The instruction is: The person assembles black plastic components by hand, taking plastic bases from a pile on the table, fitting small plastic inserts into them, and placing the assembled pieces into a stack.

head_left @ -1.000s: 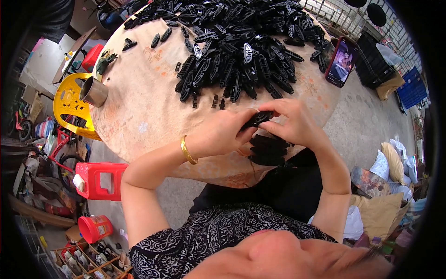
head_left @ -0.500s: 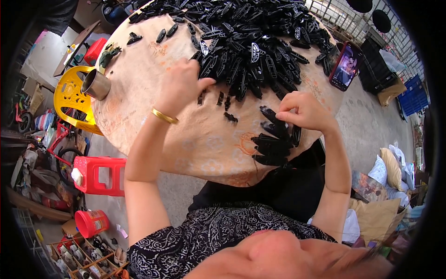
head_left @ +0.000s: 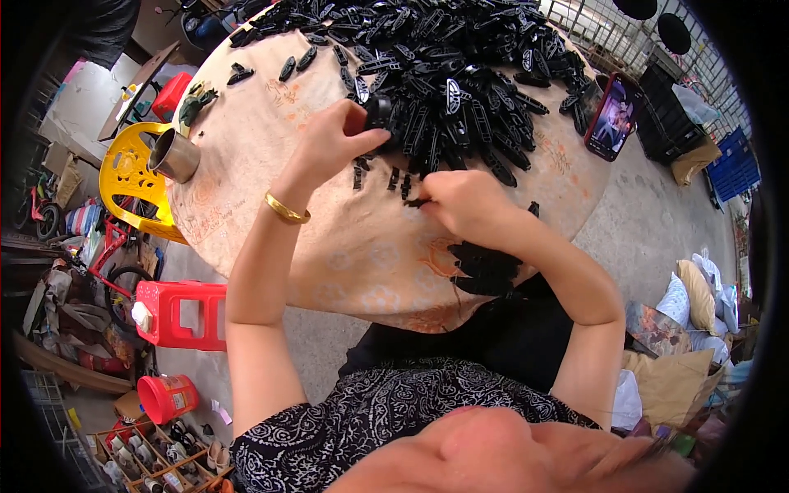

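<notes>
A large heap of long, slim black plastic parts (head_left: 452, 135) covers the far half of the round table. My left hand (head_left: 329, 146) is closed at the heap's near edge, a black plastic part (head_left: 378, 115) raised between thumb and fingers. Just in front of the heap lie a few small black toothed pieces (head_left: 359, 172). Right of them, my right hand (head_left: 468, 205) pinches another small black piece (head_left: 417, 202) at the cloth. Below my right forearm, a smaller group of black parts (head_left: 485, 269) rests by the table's near edge, partly hidden by the arm.
A peach patterned cloth (head_left: 329, 246) covers the table. At its left edge stands a metal cup (head_left: 175, 156), by a yellow chair (head_left: 123, 177). A phone (head_left: 615, 117) is propped at the right edge. A red stool (head_left: 181, 315) stands on the floor at left.
My right hand has moved left from the near group of parts to the small pieces. In my left hand a black part is now lifted at the heap's edge.
</notes>
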Available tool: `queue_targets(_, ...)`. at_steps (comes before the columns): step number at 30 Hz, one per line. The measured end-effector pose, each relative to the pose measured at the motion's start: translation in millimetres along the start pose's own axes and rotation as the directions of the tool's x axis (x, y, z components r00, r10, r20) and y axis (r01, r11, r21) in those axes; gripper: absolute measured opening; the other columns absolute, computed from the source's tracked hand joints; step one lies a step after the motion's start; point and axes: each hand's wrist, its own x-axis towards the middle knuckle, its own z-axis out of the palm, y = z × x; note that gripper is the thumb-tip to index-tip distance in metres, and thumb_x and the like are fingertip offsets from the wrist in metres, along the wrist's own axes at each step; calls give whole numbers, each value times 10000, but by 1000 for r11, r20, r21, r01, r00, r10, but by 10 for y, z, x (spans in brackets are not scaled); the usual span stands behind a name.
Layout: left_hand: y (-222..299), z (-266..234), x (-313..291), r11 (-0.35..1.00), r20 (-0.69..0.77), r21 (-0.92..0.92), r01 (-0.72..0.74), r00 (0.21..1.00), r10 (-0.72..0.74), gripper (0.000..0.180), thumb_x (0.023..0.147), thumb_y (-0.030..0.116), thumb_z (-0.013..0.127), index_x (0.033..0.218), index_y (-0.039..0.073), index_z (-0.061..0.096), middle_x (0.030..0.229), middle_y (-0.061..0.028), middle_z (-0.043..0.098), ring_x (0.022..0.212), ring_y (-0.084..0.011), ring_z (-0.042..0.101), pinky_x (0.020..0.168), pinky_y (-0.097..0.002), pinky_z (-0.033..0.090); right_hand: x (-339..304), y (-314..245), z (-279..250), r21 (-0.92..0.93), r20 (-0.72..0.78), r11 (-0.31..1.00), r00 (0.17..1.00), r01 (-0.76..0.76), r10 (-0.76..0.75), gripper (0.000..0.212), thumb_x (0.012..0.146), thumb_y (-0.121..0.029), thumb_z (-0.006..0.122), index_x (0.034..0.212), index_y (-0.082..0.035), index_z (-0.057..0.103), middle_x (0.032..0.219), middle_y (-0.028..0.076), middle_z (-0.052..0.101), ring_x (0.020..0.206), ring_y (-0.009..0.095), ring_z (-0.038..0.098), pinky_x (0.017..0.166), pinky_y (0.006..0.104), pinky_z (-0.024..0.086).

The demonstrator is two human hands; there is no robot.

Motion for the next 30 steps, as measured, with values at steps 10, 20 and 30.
queue_targets(10, 119, 555, -254, 640, 489, -668, 380, 872, -8, 370, 795, 144, 710, 1100, 31, 534, 841, -53, 645, 617, -86, 575, 530, -199, 466, -321, 115, -325, 641, -344, 760, 844, -110, 412, 160, 729, -30, 740, 810, -9, 604, 790, 20, 619, 699, 74, 581, 649, 216, 491)
queue_targets(20, 203, 754, -400, 626, 460, -689, 364, 888, -9, 318, 767, 124, 741, 985, 36, 526, 828, -39, 613, 702, -123, 614, 578, -235, 506, -376, -69, -283, 524, -430, 851, 851, -37, 301, 79, 740, 42, 653, 811, 20, 628, 830, 77, 627, 734, 143, 611, 661, 248, 501)
queue_targets(30, 103, 696, -371, 303, 681, -709, 637, 730, 59, 307, 964, 308, 447, 986, 20, 549, 838, -80, 605, 679, -142, 581, 546, -236, 465, -334, 117, -368, 302, -494, 920, 866, 249, -72, 152, 711, 65, 663, 827, -32, 665, 836, 55, 652, 790, 198, 594, 678, 288, 496)
